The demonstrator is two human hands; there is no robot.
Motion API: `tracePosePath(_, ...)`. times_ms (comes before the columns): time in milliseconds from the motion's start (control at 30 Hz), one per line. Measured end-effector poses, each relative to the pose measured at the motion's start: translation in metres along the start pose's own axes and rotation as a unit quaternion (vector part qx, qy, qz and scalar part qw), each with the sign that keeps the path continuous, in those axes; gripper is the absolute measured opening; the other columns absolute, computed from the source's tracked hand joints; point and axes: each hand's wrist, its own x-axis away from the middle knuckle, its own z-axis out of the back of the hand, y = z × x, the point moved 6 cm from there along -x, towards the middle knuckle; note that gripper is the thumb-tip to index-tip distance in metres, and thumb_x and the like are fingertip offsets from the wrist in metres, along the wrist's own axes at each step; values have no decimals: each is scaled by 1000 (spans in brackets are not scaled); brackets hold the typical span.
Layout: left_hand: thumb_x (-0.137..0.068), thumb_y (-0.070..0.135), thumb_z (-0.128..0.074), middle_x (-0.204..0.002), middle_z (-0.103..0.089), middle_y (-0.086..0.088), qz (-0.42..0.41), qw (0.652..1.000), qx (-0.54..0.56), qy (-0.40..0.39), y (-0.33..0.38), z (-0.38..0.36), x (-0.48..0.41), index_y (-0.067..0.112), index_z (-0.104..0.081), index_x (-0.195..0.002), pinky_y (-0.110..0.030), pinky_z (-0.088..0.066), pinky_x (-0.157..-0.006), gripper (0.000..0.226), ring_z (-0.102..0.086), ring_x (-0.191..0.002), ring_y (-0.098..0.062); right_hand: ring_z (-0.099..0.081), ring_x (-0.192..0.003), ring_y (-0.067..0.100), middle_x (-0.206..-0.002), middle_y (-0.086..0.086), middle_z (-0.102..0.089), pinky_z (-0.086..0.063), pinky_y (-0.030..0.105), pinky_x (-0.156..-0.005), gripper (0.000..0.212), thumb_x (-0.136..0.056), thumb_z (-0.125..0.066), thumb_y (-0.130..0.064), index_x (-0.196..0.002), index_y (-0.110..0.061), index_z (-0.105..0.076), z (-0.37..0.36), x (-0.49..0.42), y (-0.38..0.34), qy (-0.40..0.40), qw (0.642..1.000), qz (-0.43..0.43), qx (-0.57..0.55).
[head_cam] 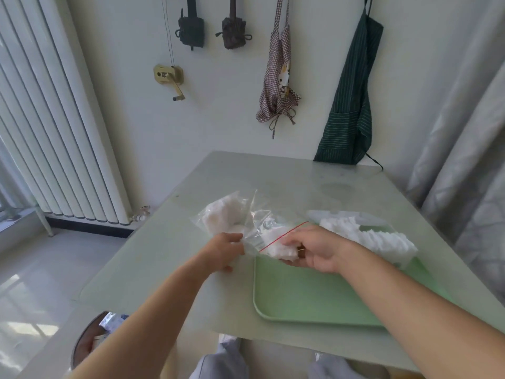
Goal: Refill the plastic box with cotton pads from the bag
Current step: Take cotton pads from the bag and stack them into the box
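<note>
— Item: bag [246, 222], centre table; left hand [222, 248] pinching its mouth, right hand [314, 248] closed on cotton pads [278, 246]; plastic box [352, 217] far right
— Risk: loose pads spilling past the tray [300, 294]

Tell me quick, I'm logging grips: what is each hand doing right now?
Left hand: closed, pinching the clear bag near its opening.
Right hand: closed on a bunch of cotton pads at the bag's mouth.
</note>
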Motion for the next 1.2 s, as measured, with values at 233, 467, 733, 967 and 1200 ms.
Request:
tracePosePath(233,-93,7,-53,-109,-64,-11,-16,994,-9,105,29,22,10,8,-69,-112,-36,-53,-69,24,-59,-88,-28,-60,-68,21,-74,3,-63,-54,31,-62,11,-82,-67,-8,-90,-15,-62,54,60,-18,39,997,-6,71)
tracePosePath(467,-77,46,-73,-90,-70,12,-287,948,33,133,127,-29,76,27,-66,-97,-21,-51,-73,27,-66,-81,-5,-69,-88,22,-101,10,-72,-53,34,-86,39,-74,-77,-10,-112,-8,-68,81,86,-47,15,991,131,-30)
tracePosePath(733,-88,10,-71,-84,-72,-13,-236,947,218,-25,146,-94,75,3,-69,-99,-38,-60,-86,14,-70,-85,-22,-74,-86,30,-102,21,-73,-61,31,-71,39,-82,-75,-4,-116,4,-59,92,102,-53,105,961,231,-108)
tracePosePath(967,-97,15,-58,-92,-76,-9,-169,927,328,-60,146,-97,71,11,-70,-100,-31,-58,-78,13,-73,-91,-21,-74,-76,34,-91,20,-73,-62,38,-68,11,-92,-67,-13,-96,-7,-58,99,103,-56,158,949,267,-56)
tracePosePath(1200,-97,8,-56,-93,-74,-9,-155,917,367,-29,135,-87,64,9,-70,-96,-29,-59,-80,14,-73,-87,-19,-74,-75,23,-92,13,-71,-62,42,-68,9,-93,-67,-13,-93,-4,-64,109,106,-55,200,940,276,0)
